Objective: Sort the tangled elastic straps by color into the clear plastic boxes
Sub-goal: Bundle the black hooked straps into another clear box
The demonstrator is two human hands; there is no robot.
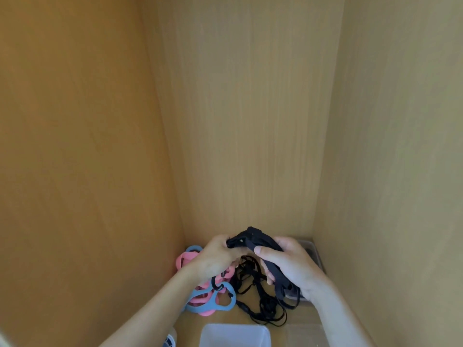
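Wooden cabinet [250, 121] walls close in on three sides, so elbow room is tight. On its shelf floor [223, 318] sit a clear box [235, 334] at the near edge & a second clear box [312, 247] back right, partly behind the right hand [290, 261]. Between them lies the tangle: pink straps [181, 262] & blue straps [220, 303] at left, thin black cords [263, 309] at centre. Left hand [218, 259] curls round one end of a wide black strap [253, 236], right hand clamps the other w/ thumb & fingers. Cords trail below it (prob. snagged). Best bet: hold one grip fixed, feed the strap out slowly, shake cords loose, no yanking
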